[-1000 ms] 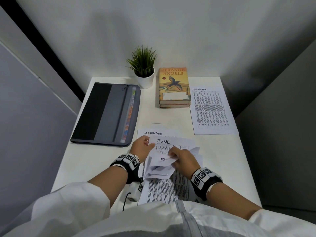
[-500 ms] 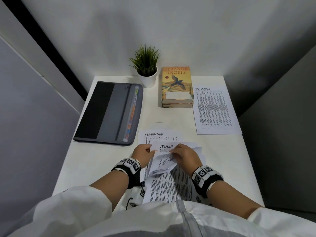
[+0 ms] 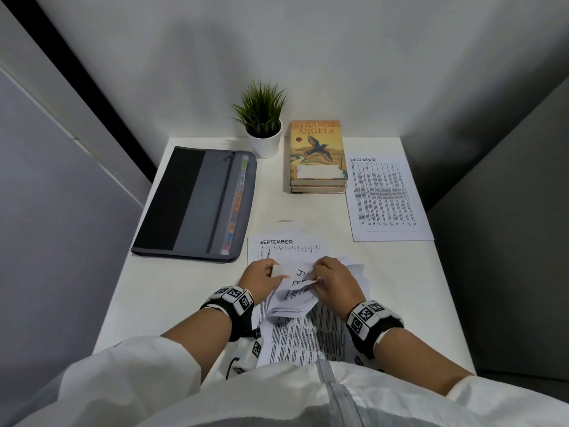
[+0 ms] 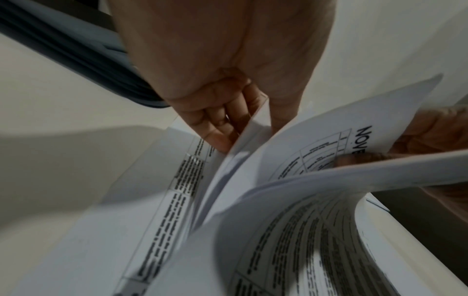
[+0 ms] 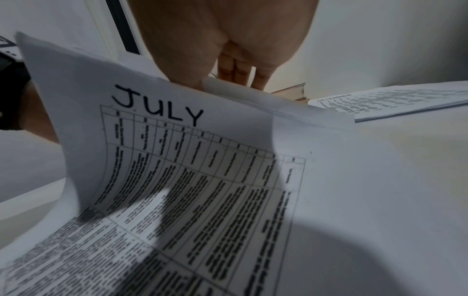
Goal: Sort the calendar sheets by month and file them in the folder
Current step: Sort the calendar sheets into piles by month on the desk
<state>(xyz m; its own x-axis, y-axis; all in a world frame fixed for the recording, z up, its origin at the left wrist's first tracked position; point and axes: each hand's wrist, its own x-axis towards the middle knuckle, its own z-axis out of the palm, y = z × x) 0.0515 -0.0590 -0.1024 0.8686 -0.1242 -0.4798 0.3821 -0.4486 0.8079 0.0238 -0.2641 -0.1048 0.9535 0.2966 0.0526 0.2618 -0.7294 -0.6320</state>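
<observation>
A stack of white calendar sheets (image 3: 303,331) lies at the table's near edge, with their top ends curled up between both hands. My left hand (image 3: 261,277) pinches the left edge of the lifted sheets (image 4: 235,144). My right hand (image 3: 334,282) grips the top ends of several sheets and bends them back. A sheet headed FE… (image 3: 300,285) shows on top, a J… sheet behind it. The right wrist view shows a JULY sheet (image 5: 177,160), the left wrist view a NOVE… sheet (image 4: 349,144). The SEPTEMBER sheet (image 3: 286,246) lies flat beneath. The grey folder (image 3: 197,204) lies shut at the left.
A DECEMBER sheet (image 3: 386,198) lies flat at the right of the table. Two stacked books (image 3: 317,155) and a small potted plant (image 3: 263,124) stand at the back. Walls close in on the left, back and right.
The right hand has flipped on through the sheet tops: the JUNE heading seen before is now mostly covered, and a FE… sheet is on top. Both hands stay on the stack.
</observation>
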